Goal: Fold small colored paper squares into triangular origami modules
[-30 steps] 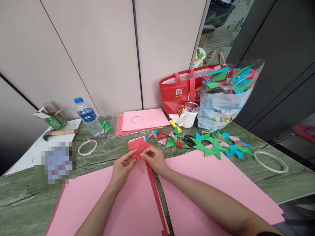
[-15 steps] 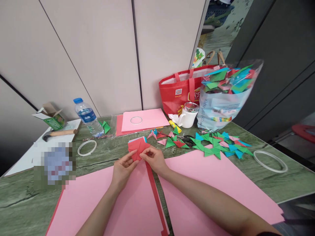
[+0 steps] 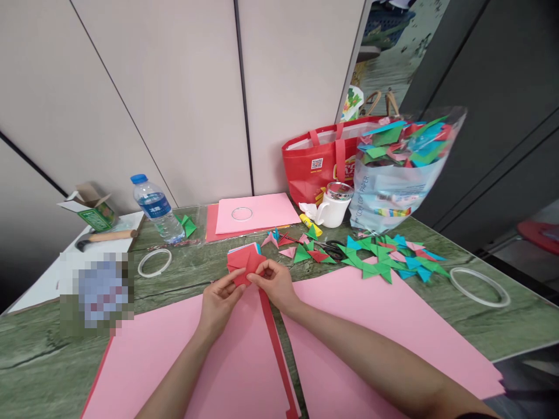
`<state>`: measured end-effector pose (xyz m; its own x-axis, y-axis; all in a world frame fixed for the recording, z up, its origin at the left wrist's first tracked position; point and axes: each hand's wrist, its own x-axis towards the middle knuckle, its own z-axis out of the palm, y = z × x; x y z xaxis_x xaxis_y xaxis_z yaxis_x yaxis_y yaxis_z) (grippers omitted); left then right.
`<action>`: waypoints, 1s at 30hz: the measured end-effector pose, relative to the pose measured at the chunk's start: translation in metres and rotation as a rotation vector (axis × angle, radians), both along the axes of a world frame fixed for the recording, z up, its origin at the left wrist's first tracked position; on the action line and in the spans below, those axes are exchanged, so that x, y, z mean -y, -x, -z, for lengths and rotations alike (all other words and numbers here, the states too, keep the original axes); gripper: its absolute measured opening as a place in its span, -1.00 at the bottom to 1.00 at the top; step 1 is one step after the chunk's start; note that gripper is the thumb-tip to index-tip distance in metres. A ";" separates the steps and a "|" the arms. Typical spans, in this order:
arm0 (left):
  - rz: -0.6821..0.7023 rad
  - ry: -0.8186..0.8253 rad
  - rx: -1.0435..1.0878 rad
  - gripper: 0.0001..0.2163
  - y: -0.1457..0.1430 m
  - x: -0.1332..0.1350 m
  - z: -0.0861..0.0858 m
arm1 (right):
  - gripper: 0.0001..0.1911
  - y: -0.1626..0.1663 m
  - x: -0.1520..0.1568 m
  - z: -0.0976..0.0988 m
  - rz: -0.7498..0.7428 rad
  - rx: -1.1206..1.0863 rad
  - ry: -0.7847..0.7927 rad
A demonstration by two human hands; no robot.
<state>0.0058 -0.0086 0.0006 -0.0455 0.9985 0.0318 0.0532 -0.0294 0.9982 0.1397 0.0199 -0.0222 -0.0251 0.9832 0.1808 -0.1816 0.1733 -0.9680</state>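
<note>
A small folded red paper piece point(image 3: 245, 263) is pinched between both hands above the table. My left hand point(image 3: 219, 304) grips its lower left edge with thumb and fingertips. My right hand point(image 3: 274, 283) pinches its right side, fingers closed on the fold. Just behind the piece lies a small stack of square coloured papers point(image 3: 248, 250). Large pink sheets point(image 3: 375, 326) lie flat under my forearms, with a red sheet edge point(image 3: 276, 349) between them.
Folded green, blue and pink paper triangles point(image 3: 384, 262) are scattered right of centre. A clear bag of folded pieces point(image 3: 397, 169), a red tote point(image 3: 318, 163), a white mug point(image 3: 334, 205), a water bottle point(image 3: 156, 208), a hammer point(image 3: 105, 237) and tape rings point(image 3: 479, 286) stand around.
The hands have shifted only slightly; the fingers keep working the fold of the red piece, which stays in nearly the same spot.
</note>
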 end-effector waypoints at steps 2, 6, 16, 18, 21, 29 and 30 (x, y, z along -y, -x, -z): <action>-0.005 -0.016 0.016 -0.73 0.000 -0.001 0.001 | -0.77 0.000 0.000 0.000 -0.007 -0.003 -0.001; -0.023 0.002 0.053 -0.76 0.003 -0.002 0.004 | -0.76 0.000 0.002 -0.002 -0.021 0.041 -0.034; -0.046 0.052 0.070 -0.73 0.010 -0.008 0.004 | -0.55 0.001 -0.002 0.003 -0.136 -0.135 0.041; -0.054 0.037 0.070 -0.75 0.013 -0.009 0.002 | -0.54 0.001 -0.003 0.003 -0.145 -0.171 0.062; -0.039 0.046 0.051 -0.77 0.017 -0.010 -0.002 | -0.61 0.000 -0.004 0.002 -0.168 -0.184 0.062; 0.065 0.104 -0.061 -0.90 0.024 -0.011 -0.015 | -0.91 -0.005 -0.006 0.002 -0.127 0.069 -0.068; 0.051 0.080 -0.050 -0.90 0.024 -0.011 -0.015 | -0.93 -0.005 -0.006 0.003 -0.141 0.096 -0.079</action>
